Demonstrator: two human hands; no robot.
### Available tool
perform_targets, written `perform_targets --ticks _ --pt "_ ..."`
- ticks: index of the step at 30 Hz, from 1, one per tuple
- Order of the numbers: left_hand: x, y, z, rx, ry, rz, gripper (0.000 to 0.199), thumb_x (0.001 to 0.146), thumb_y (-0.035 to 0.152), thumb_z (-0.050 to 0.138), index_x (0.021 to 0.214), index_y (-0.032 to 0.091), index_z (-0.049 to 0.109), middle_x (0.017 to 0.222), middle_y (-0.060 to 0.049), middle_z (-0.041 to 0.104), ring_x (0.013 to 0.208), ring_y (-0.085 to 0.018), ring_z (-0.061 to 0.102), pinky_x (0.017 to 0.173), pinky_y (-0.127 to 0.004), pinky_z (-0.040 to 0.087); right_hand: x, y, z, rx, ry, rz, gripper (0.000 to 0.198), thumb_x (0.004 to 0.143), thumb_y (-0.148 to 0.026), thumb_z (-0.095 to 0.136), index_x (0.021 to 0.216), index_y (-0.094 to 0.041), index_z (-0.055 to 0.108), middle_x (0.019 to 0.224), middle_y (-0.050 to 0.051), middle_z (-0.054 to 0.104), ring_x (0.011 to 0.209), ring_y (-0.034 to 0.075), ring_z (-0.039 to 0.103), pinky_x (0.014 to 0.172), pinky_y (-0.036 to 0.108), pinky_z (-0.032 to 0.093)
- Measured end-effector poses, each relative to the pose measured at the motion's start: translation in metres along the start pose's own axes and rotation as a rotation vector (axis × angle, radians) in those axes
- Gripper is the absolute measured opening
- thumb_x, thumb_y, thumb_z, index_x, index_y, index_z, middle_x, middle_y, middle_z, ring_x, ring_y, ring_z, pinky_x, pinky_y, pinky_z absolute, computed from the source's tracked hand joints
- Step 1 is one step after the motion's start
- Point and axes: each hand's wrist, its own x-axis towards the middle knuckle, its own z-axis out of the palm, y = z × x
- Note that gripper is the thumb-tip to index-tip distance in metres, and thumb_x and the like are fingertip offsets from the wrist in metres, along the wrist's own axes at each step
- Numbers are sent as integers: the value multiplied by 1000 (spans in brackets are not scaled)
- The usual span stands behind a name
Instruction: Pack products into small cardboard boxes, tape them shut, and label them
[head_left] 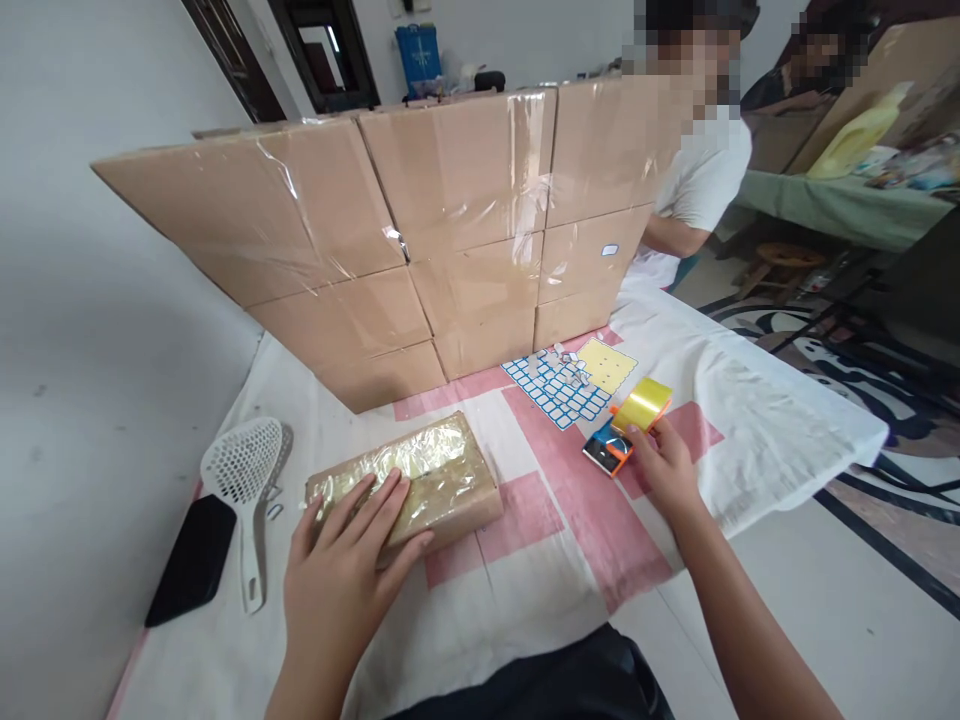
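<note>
A cardboard box (457,500) with shiny clear tape over its top lies on the cloth in front of me. My left hand (360,530) rests on it, fingers stretched over the top and left end. Off to the right, my right hand (664,460) is closed around a tape dispenser (619,440) carrying a yellow roll, partly hidden by my fingers. Just behind the dispenser lies a sheet of blue-edged white labels (559,390), with a yellow sheet (607,365) beside it and small scraps on top.
A wall of stacked cardboard boxes (480,290) stands across the back. A white slotted skimmer (244,470) and a black flat object (193,560) lie at left by the wall. A person in a white shirt (709,180) sits beyond the boxes.
</note>
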Motion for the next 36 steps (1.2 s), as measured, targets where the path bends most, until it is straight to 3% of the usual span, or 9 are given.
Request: perform_targets --ticks 4,8,12,15,19,23,29,36 --pt "-7 4 -1 3 68 -9 65 87 39 75 148 29 56 139 -6 69 129 -33 63 120 -50 31 -24 -19 10 194 -154 -1 42 95 -53 63 122 -19 65 120 11 74 107 28 69 94 43 55" --pt "-19 21 -4 -86 232 -61 53 82 23 77 134 22 67 130 -13 73 132 -37 60 116 -54 39 -46 -49 36 527 -279 76 43 97 -51 61 131 -25 60 126 8 73 110 26 70 95 42 57" --pt "-30 64 1 -303 390 -58 44 78 8 72 120 23 71 106 -9 78 107 -30 70 96 -48 54 -67 -75 60 760 -306 204 42 93 -50 60 127 -27 63 111 6 77 102 28 73 87 42 60" --pt "-34 104 10 -500 280 -45 39 83 6 68 118 23 68 98 -7 75 91 -23 70 82 -39 56 -80 -83 69 793 -347 259 42 90 -53 59 123 -27 65 107 7 77 102 30 73 83 43 60" --pt "-34 138 27 -550 99 -95 37 88 15 71 125 23 65 110 -10 71 99 -25 68 87 -40 56 -90 -78 74 807 -415 271 37 88 -54 62 113 -28 67 102 4 77 96 29 73 81 42 60" --pt "-34 145 41 -505 43 -69 35 92 21 71 126 25 68 120 -11 66 109 -26 65 93 -43 55 -93 -74 75 836 -429 233 33 88 -52 66 108 -26 69 93 2 76 94 26 73 84 39 58" --pt "-30 148 45 -511 64 -40 33 94 17 68 125 26 70 120 -10 65 109 -25 63 94 -41 54 -94 -78 75 818 -432 215 44 86 -64 67 103 -24 67 90 3 75 84 24 71 79 38 57" --pt "-26 152 46 -509 151 7 22 92 10 68 106 25 75 89 -4 66 81 -18 58 76 -33 47 -92 -76 76 731 -346 195 51 88 -74 59 103 -27 69 91 4 74 88 25 69 82 39 56"
